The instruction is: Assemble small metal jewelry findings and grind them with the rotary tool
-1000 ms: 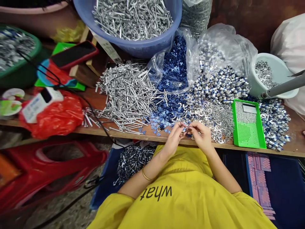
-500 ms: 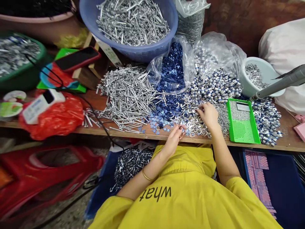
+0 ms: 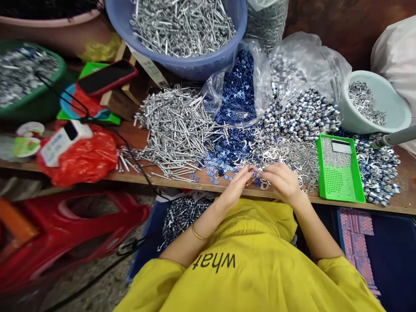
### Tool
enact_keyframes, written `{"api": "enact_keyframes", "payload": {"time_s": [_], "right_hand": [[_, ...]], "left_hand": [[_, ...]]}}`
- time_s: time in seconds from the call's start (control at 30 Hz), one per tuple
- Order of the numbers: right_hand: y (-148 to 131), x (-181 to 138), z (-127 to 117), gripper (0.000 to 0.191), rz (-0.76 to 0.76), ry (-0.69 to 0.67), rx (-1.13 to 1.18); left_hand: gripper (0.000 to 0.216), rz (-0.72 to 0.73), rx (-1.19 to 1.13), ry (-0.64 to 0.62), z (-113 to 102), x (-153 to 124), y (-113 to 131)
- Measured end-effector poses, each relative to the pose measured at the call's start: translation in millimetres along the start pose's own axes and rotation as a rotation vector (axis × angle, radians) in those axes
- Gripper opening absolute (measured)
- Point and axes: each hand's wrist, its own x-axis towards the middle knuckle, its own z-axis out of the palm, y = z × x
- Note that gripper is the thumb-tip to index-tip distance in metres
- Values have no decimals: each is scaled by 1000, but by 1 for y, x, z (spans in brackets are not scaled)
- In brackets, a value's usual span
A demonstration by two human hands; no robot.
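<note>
Close to the table's front edge, my left hand (image 3: 238, 187) is closed in a pinch on something too small to make out. My right hand (image 3: 283, 182) has its fingers pressed together just beside the left fingertips; whatever it holds is hidden. Curved silvery metal pieces (image 3: 274, 151) lie right behind the right hand. Small blue three-armed pieces (image 3: 219, 162) are spread behind and left of my left hand, and more of them fill an open clear bag (image 3: 238, 93). Farther left is a heap of silvery metal rods with looped ends (image 3: 177, 130).
Blue-and-silver cylinders (image 3: 305, 115) are heaped at the back right. A green tray (image 3: 359, 175) of tiny metal parts, a pale bowl (image 3: 398, 108) and a grey metal arm (image 3: 399, 136) stand right. A blue basin (image 3: 175, 65) stands behind the rods; a black cable (image 3: 138, 164) crosses the left side.
My right hand has come from the curved metal pieces toward the front edge and up to my left hand. The left hand has stayed about where it was. The view has shifted slightly.
</note>
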Motion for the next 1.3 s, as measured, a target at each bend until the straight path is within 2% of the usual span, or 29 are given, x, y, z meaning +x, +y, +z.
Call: {"api": "enact_keyframes", "payload": {"time_s": [0.1,0.23,0.33,0.43,0.6,0.77,0.8,0.87,0.93,0.97,1.03,1.1,1.17,1.3], "right_hand": [[-7,2,-5,17,-287,-67,-205],[-9,10,-10,16,-554,-9,-416],[-11,16,-8,18,-650,16,-460],[-14,20,1,19,-657,23,-487],[-30,31,33,13,-614,88,-429],[-49,52,65,14,-573,52,-305],[-49,55,68,13,-506,34,-236],[-42,57,73,19,-248,19,-116],[-28,54,77,23,11,-32,-91],[-20,52,79,21,87,-86,-122],[-6,46,85,20,137,-201,-232],[-1,42,91,22,169,-232,-338],[-7,41,100,21,205,-224,-388],[-27,44,126,24,177,-343,-404]], "left_hand": [[24,-15,59,-48,4,-2,3],[25,52,210,-20,5,-4,0],[27,60,200,29,5,-4,-5],[27,36,106,79,-1,-7,-7],[25,42,-39,164,-26,-21,0],[22,128,-27,259,-54,-39,11],[24,162,-21,304,-60,-42,13],[25,246,3,426,-73,-46,13],[25,323,35,541,-86,-48,11],[25,345,45,573,-91,-49,9],[25,349,44,582,-98,-49,3],[25,327,19,558,-100,-47,-3],[24,325,-17,551,-99,-44,-8],[24,358,-40,518,-95,-36,-13]]}}
